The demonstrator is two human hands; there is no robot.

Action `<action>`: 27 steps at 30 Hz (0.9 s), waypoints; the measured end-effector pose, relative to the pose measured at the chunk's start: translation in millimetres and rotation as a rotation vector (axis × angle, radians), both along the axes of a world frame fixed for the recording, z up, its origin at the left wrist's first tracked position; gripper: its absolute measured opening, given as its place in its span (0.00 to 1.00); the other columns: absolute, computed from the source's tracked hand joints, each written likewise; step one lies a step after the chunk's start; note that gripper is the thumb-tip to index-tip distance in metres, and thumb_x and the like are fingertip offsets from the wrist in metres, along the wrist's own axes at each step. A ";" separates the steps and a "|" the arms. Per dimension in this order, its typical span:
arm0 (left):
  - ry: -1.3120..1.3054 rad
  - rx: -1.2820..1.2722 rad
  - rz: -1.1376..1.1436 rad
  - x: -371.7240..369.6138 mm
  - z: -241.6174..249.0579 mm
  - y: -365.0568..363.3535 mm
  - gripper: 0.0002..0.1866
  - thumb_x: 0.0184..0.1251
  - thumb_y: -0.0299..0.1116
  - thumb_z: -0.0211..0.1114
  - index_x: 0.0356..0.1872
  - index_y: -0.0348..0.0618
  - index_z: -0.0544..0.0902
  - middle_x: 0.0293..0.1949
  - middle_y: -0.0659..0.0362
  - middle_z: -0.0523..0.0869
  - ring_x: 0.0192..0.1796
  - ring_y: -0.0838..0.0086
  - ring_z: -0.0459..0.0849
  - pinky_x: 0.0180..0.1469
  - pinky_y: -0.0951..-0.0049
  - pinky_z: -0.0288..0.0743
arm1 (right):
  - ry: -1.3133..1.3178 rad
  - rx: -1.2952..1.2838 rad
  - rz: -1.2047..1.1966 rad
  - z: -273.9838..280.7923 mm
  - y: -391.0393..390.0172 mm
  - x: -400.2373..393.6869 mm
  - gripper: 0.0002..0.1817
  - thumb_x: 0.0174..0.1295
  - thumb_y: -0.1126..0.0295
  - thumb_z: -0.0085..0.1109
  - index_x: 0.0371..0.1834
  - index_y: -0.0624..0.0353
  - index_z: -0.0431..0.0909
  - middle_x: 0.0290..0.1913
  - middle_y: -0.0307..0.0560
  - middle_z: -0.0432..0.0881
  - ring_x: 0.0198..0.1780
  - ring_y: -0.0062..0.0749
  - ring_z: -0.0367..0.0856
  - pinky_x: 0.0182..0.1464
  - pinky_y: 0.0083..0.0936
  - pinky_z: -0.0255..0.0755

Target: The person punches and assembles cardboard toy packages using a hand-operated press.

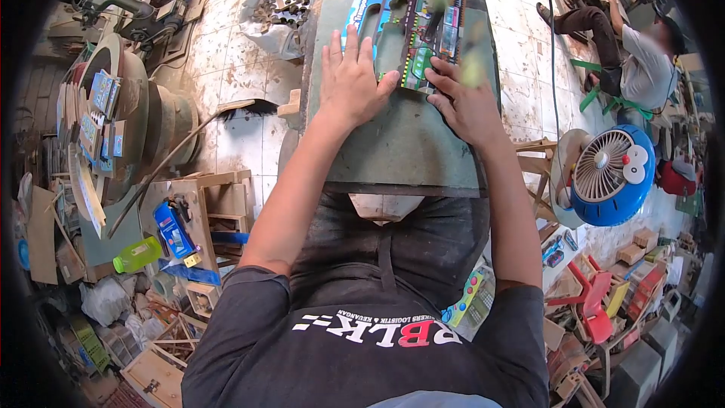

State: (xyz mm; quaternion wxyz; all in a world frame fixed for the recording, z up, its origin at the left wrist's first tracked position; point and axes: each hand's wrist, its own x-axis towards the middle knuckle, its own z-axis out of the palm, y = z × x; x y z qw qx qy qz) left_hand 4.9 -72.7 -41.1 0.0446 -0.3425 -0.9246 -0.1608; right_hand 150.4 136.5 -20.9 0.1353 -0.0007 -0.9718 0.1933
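Printed cut-out board [408,19] flat on green surface [400,151]. Left hand [349,79] pressing its near-left edge, fingers spread flat. Right hand [464,102] fingers on near-right edge, slightly curled. Board's print blurred, possibly vehicles. Shirt [377,332] lettering unclear.

Floor [234,38] has white tiles, dirty & cracked. Green work table [408,151] in the middle. Blue fan [610,175] on the right. Another person [642,60] sits far back. Wood bits & boxes [158,370] piled all around. Bright daylight.
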 end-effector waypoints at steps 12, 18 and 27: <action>0.055 -0.004 -0.347 -52.5 -2.9 -0.6 0.43 0.80 0.65 0.60 0.82 0.39 0.71 0.89 0.44 0.61 0.90 0.42 0.53 0.89 0.42 0.47 | -0.316 0.228 0.216 65.0 16.4 2.4 0.33 0.62 0.59 0.77 0.74 0.43 0.84 0.78 0.43 0.80 0.67 0.55 0.78 0.74 0.47 0.71; 0.047 -0.018 -0.389 -51.9 1.2 -0.8 0.42 0.80 0.62 0.61 0.81 0.39 0.72 0.88 0.46 0.64 0.90 0.45 0.54 0.89 0.43 0.49 | -0.190 0.074 0.363 26.3 42.4 -7.4 0.35 0.65 0.56 0.75 0.77 0.46 0.80 0.83 0.44 0.75 0.84 0.53 0.67 0.86 0.49 0.62; 0.057 -0.016 -0.399 -52.5 1.0 -2.4 0.41 0.82 0.61 0.60 0.79 0.34 0.73 0.87 0.47 0.65 0.90 0.47 0.56 0.89 0.50 0.54 | -0.177 -0.006 0.384 16.9 41.2 -5.9 0.37 0.62 0.59 0.77 0.77 0.49 0.80 0.83 0.43 0.75 0.86 0.54 0.65 0.87 0.51 0.60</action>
